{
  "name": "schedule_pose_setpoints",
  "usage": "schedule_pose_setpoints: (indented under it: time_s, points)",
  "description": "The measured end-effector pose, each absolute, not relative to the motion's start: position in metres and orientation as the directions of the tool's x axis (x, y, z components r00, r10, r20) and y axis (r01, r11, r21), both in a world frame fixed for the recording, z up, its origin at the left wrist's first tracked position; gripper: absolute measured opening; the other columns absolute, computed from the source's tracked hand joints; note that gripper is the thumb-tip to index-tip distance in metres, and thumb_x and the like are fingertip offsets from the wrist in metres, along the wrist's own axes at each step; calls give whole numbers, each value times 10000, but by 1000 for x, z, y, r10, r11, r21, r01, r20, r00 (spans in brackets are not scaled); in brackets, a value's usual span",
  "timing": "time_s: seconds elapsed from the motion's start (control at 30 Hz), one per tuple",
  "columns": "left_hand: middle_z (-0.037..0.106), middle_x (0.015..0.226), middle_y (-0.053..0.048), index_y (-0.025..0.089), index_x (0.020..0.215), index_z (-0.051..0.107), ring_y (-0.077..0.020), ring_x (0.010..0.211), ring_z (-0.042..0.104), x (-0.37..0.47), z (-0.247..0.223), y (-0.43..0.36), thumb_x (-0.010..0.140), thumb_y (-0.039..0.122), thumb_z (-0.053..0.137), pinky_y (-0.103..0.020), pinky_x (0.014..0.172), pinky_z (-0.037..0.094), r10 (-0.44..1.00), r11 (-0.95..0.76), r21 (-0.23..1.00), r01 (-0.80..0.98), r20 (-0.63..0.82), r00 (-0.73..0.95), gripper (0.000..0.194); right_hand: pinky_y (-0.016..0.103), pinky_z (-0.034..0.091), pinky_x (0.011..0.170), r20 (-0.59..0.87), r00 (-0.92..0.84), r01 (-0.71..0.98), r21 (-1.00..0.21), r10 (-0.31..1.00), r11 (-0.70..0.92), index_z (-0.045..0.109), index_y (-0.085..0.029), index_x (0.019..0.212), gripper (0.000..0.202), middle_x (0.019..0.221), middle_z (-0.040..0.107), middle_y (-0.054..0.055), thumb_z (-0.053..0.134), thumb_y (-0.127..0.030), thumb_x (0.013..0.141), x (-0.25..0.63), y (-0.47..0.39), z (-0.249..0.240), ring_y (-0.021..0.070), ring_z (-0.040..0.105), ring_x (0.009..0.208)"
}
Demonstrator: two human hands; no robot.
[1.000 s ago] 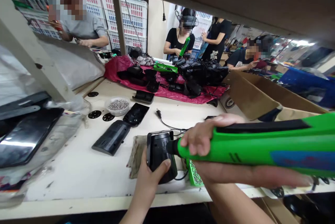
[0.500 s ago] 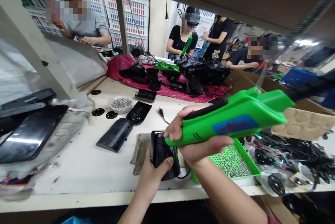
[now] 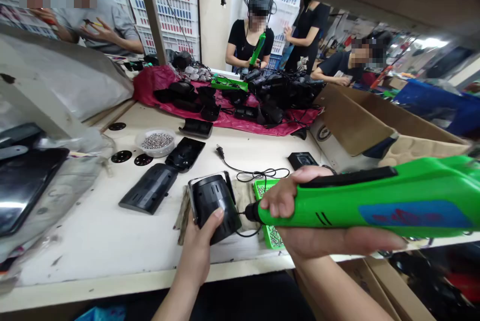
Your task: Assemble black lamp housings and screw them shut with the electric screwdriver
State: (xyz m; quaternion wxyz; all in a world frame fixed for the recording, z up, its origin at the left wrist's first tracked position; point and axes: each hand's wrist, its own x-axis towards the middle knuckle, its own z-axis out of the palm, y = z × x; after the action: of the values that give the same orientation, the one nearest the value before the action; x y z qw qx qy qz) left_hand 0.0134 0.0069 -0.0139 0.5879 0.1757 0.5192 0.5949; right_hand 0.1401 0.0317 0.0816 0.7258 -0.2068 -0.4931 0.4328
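Observation:
My left hand [image 3: 200, 241] is wrapped round a black cylindrical housing [image 3: 215, 201] with a metal bracket, held over a folded cloth [image 3: 183, 216] on the table. My right hand [image 3: 300, 216] grips a green electric screwdriver [image 3: 337, 201], which lies nearly level and points left. Its thin bit is beside the housing's right side; whether they touch is hard to tell. Behind my right hand, a green tray of screws [image 3: 259, 190] is partly hidden. A black cable with a plug [image 3: 220, 151] lies coiled beyond the housing.
Left of the housing are black shells [image 3: 150, 188], a bowl of small metal parts [image 3: 156, 143] and black discs [image 3: 121, 156]. Black units lie on a red cloth [image 3: 150, 81] behind. A cardboard box [image 3: 352, 121] stands right. Several people sit or stand beyond.
The screwdriver and my right hand have moved right, away from the housing. My left hand has turned the housing, so its slotted side shows. The view has shifted to the right.

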Motion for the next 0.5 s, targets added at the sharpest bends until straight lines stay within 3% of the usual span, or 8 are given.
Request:
schedule_pose_setpoints:
  time_s: [0.27,0.5]
  points:
    - [701,1118,-93,186,1305,514,-308,1083,627,17,-7,6,589,378,827,-407,904,511,896,205,830,-519,-373,-242,804,282,484,405,507,127,-457,-733,852,504,613,-233,770,656,446,480,-65,515,-867,637,134,45,58,117,450,345]
    - [674,1206,-59,242,1255,577,-292,1228,535,8,-12,6,653,453,784,-408,1037,402,877,330,795,-508,-457,-146,671,309,525,471,500,148,-497,-708,853,501,693,-220,931,619,499,550,-30,570,-782,701,149,21,83,141,511,415]
